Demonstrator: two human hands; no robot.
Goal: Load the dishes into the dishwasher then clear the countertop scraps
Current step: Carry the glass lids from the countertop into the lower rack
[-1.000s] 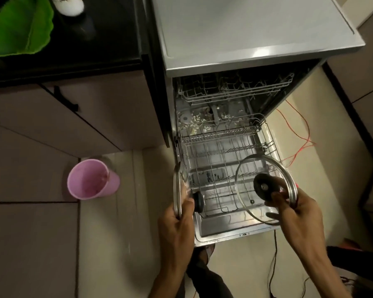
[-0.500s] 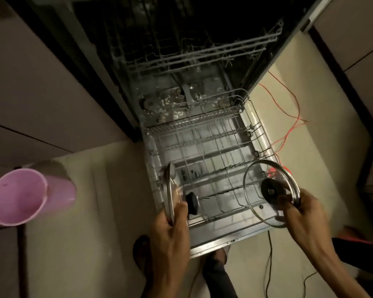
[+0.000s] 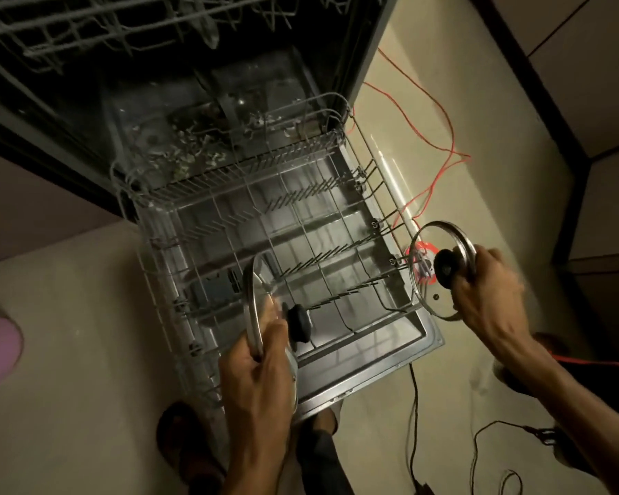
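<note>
Head view: my left hand [image 3: 254, 384] grips one glass lid [image 3: 256, 312] by its rim over the lower rack's [image 3: 336, 230] front-left corner; right hand [image 3: 486, 291] clasps the second lid [image 3: 440, 266] past its right edge. I'd slot each upright between tines

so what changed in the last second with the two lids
The right hand has carried its glass lid rightward, off the lower rack and past its right edge. The left hand has lowered its lid on edge into the rack's front. Neither lid was released; the rack stays pulled out and empty.
</note>
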